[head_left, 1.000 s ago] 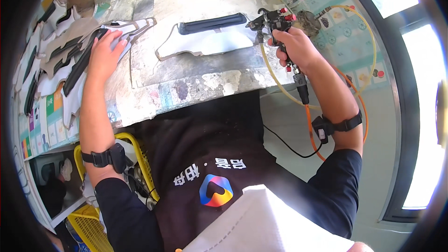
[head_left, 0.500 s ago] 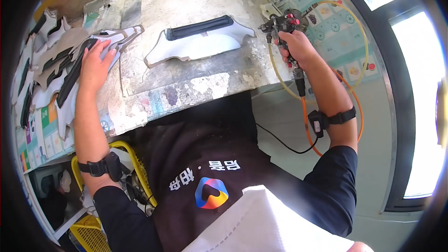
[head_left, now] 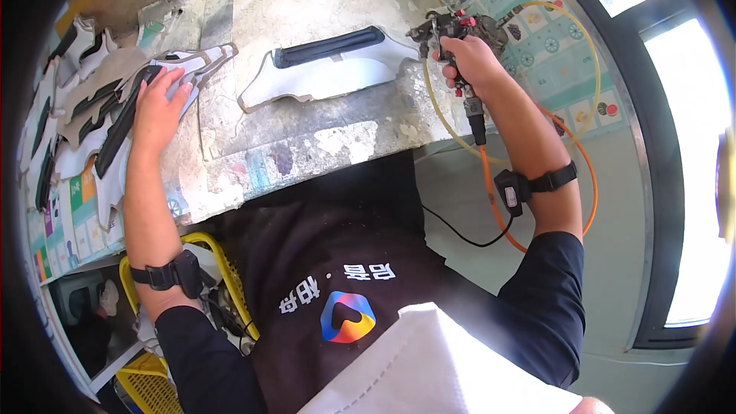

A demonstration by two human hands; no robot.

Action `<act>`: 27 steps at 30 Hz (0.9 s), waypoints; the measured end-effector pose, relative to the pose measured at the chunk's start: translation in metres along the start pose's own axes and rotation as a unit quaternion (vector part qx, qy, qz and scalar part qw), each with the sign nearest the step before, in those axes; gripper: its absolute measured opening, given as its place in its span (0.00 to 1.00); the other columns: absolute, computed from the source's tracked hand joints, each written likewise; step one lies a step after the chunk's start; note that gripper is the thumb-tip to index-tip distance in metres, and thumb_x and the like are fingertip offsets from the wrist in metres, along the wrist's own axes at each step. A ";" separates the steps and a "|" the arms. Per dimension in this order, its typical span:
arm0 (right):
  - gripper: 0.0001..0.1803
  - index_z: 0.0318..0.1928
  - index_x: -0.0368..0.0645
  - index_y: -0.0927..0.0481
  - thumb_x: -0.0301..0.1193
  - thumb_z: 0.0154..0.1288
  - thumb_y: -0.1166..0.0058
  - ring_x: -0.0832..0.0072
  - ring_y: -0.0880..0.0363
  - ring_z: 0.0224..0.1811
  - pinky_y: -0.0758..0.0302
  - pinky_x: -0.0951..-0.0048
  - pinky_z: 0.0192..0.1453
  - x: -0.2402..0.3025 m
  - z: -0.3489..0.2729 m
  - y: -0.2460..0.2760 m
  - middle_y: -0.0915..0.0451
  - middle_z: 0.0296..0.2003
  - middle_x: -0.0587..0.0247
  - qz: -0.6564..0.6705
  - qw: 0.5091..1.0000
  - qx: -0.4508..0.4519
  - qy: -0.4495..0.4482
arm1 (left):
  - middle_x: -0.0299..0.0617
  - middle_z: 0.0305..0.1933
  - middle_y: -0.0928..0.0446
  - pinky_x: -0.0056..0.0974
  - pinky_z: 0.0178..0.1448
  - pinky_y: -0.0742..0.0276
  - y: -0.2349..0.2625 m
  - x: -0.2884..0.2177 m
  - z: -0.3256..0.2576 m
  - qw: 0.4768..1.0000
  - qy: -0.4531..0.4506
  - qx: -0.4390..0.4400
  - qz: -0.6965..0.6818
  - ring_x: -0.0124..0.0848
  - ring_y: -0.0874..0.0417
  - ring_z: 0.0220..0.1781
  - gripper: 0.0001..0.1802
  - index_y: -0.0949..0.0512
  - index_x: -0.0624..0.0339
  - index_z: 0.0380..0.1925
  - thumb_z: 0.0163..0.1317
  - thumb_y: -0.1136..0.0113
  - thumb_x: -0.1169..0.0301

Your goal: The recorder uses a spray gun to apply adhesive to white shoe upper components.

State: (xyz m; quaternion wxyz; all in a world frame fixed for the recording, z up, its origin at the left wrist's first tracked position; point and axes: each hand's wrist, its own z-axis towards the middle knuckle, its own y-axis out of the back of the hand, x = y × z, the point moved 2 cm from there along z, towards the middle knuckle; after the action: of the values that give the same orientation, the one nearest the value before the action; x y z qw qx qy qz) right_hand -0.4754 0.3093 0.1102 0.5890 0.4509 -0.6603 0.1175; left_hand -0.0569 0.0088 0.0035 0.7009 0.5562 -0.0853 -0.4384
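Observation:
My right hand (head_left: 477,67) is wrapped round the grip of a dark metal spray gun (head_left: 443,26) above the right part of the worktable. A pale yellow hose (head_left: 429,96) and an orange hose (head_left: 491,184) run from the gun. Its front end points left, toward a white shoe upper piece with a black padded collar (head_left: 328,73) lying flat in the middle of the table. At the left, my left hand (head_left: 159,111) rests with fingers stretched out on a pile of similar shoe upper pieces (head_left: 100,96), touching a black padded edge.
The worktable (head_left: 337,138) is stained and flaking along its front edge. Below it at the left stand yellow baskets (head_left: 241,299) holding pieces and cables. A wall with a dark-framed window (head_left: 652,153) bounds the right side. The orange hose loops beside my right forearm.
My right hand has moved the spray gun a little left, closer to the shoe upper piece in the middle. My left hand has hardly moved.

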 end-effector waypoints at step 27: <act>0.13 0.36 0.38 0.24 0.35 0.76 0.50 0.79 0.30 0.17 0.29 0.72 0.19 -0.022 -0.006 0.042 0.22 0.26 0.65 -0.075 0.996 -0.040 -0.038 | 0.52 0.66 0.22 0.52 0.83 0.50 0.005 -0.003 -0.001 1.000 -0.004 0.001 -0.008 0.45 0.30 0.75 0.22 0.20 0.60 0.59 0.72 0.41 0.59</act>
State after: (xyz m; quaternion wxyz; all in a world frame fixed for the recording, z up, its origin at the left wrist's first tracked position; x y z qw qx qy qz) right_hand -0.5047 0.3471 0.1086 0.5884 0.4793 -0.6506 0.0290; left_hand -0.0555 0.0117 0.0086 0.6967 0.5553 -0.0841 -0.4464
